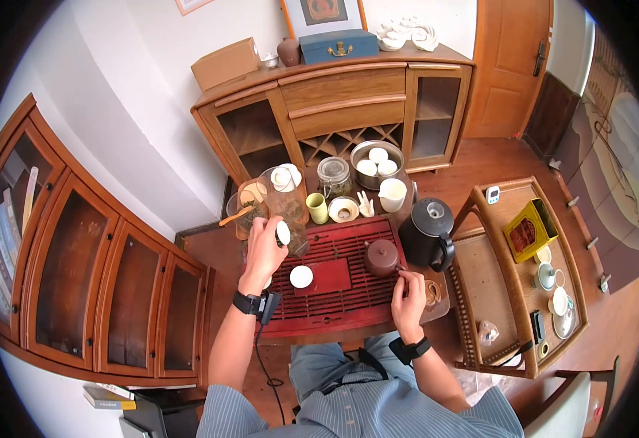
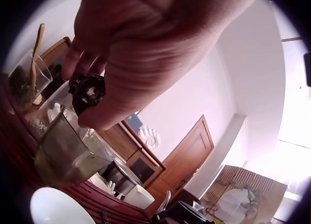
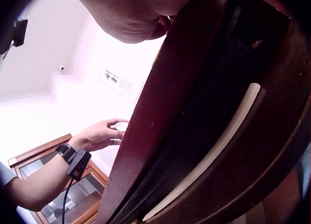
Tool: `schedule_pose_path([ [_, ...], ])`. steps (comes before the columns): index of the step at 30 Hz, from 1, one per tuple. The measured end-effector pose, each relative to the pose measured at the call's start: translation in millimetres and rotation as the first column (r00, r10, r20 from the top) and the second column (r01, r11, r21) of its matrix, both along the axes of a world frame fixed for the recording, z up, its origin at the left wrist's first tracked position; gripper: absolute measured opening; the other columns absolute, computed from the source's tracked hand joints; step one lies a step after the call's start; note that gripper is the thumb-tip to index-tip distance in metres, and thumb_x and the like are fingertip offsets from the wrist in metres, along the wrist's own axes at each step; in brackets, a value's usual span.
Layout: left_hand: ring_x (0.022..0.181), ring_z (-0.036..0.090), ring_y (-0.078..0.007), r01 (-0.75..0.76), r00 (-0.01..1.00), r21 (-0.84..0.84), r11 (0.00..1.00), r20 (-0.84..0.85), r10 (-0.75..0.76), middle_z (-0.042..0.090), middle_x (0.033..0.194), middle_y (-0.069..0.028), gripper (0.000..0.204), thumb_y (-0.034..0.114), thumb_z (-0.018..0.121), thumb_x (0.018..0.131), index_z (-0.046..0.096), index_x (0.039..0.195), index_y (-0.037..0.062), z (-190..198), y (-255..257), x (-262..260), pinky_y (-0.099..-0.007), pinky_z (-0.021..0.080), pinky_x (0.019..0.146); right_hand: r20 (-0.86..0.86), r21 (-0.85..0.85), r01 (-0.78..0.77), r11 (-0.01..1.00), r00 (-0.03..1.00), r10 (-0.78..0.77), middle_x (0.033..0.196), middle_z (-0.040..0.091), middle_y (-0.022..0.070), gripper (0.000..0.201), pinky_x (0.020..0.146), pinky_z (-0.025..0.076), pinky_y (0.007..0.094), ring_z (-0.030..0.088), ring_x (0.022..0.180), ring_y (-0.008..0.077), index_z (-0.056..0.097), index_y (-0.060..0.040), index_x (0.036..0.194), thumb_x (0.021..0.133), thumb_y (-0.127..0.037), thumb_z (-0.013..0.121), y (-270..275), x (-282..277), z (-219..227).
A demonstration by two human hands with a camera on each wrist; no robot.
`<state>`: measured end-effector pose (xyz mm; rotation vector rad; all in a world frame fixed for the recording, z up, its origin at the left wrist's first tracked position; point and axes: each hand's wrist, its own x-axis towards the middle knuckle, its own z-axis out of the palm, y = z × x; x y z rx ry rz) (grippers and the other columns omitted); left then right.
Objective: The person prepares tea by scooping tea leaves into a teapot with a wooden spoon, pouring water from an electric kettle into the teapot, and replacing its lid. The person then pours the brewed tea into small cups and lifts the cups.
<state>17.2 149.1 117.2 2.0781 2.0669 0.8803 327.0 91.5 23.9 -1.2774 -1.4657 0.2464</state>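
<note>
In the head view, my left hand (image 1: 263, 252) holds a small cup (image 1: 283, 233), white inside, above the left of the red slatted tray (image 1: 363, 310). The left wrist view shows its dark outside (image 2: 88, 93) between the thumb and fingers of my left hand (image 2: 160, 49). A glass pitcher (image 2: 68, 153) stands just below. A white cup (image 1: 301, 277) sits on the tray. My right hand (image 1: 409, 303) pinches the handle of the brown teapot (image 1: 382, 258), which rests on the tray's right side. In the right wrist view, the tray's edge hides the right fingertips.
A black kettle (image 1: 427, 233) stands right of the tray. Behind it are a white pitcher (image 1: 392, 196), a glass jar (image 1: 333, 175), a green cup (image 1: 317, 209) and a metal bowl (image 1: 363, 152) with white cups. A wicker cart (image 1: 516, 292) bears a yellow tin (image 1: 530, 231).
</note>
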Motion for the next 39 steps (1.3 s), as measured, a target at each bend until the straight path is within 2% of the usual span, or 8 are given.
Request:
schedule_pose_path([
  [5,0.107,0.050,-0.0365,0.018,0.986,0.068,0.998,-0.166,-0.006,0.050,0.112,-0.0162,0.060,-0.006,0.074,0.066,0.059,0.122,0.0060,14,-4,4,-0.0437,0.044,0.093,-0.003,-0.008,-0.001,1.000,1.000,0.001,0.099,0.060,0.0178,0.016,0.079,0.050,0.0407,0.060,0.091,0.0357,0.062,0.0014,0.104,0.088,0.004,0.059,0,0,-2],
  [15,0.103,0.054,-0.0372,0.019,0.988,0.134,0.991,-0.154,0.002,0.054,0.109,-0.0152,0.056,-0.001,0.077,0.067,0.059,0.120,0.0058,15,-5,8,-0.0447,0.045,0.090,0.006,-0.007,0.001,1.000,1.000,-0.001,0.099,0.060,0.0180,0.015,0.079,0.050,0.0410,0.061,0.092,0.0359,0.061,0.0015,0.103,0.088,0.004,0.059,1,0,-3],
  [17,0.101,0.060,-0.0316,-0.020,0.994,0.153,0.988,0.109,0.003,0.059,0.107,-0.0142,0.053,0.006,0.082,0.070,0.057,0.117,0.0060,19,-9,10,-0.0416,0.049,0.091,0.015,-0.002,0.007,1.000,1.000,-0.007,0.100,0.060,0.0180,0.015,0.079,0.050,0.0410,0.061,0.092,0.0359,0.061,0.0015,0.103,0.088,0.003,0.060,1,1,-4],
  [21,0.093,0.065,-0.0229,-0.034,0.946,0.166,0.986,0.325,-0.022,0.063,0.105,-0.0127,0.052,0.011,0.084,0.072,0.053,0.114,0.0027,21,-37,37,-0.0355,0.052,0.083,0.009,-0.009,-0.008,1.000,1.000,0.008,0.100,0.060,0.0178,0.015,0.080,0.050,0.0411,0.061,0.092,0.0359,0.061,0.0014,0.103,0.088,0.003,0.060,0,1,-4],
  [22,0.097,0.063,-0.0220,0.037,0.856,0.079,0.996,0.512,-0.072,0.061,0.105,-0.0109,0.056,0.010,0.085,0.070,0.051,0.114,0.0035,18,-47,52,-0.0361,0.051,0.085,0.017,-0.003,-0.012,1.000,1.000,0.012,0.099,0.060,0.0178,0.015,0.080,0.050,0.0412,0.061,0.092,0.0359,0.061,0.0012,0.103,0.088,0.003,0.060,1,0,-4],
  [24,0.102,0.060,-0.0264,0.173,0.925,0.154,0.973,0.314,-0.215,0.056,0.108,-0.0131,0.059,0.008,0.085,0.068,0.049,0.115,0.0032,1,-60,71,-0.0389,0.050,0.088,0.020,-0.002,-0.012,1.000,1.000,0.012,0.099,0.060,0.0178,0.015,0.080,0.050,0.0412,0.061,0.092,0.0359,0.062,0.0011,0.103,0.088,0.003,0.060,1,0,-3],
  [27,0.106,0.055,-0.0378,0.242,0.941,0.156,0.958,0.201,-0.271,0.048,0.113,-0.0191,0.059,0.004,0.082,0.067,0.049,0.116,0.0013,-26,-68,99,-0.0443,0.048,0.090,0.022,0.001,-0.010,1.000,1.000,0.010,0.099,0.060,0.0179,0.015,0.080,0.050,0.0411,0.061,0.091,0.0358,0.062,0.0008,0.103,0.088,0.003,0.060,1,0,-3],
  [39,0.112,0.052,-0.0365,0.271,0.951,-0.011,0.962,-0.150,-0.270,0.057,0.109,-0.0176,0.057,0.016,0.086,0.066,0.059,0.112,-0.0036,-47,-47,97,-0.0458,0.041,0.100,0.040,0.024,0.004,1.000,0.999,-0.005,0.098,0.061,0.0168,0.015,0.076,0.050,0.0386,0.060,0.087,0.0332,0.062,0.0011,0.104,0.089,0.002,0.060,2,0,-6],
])
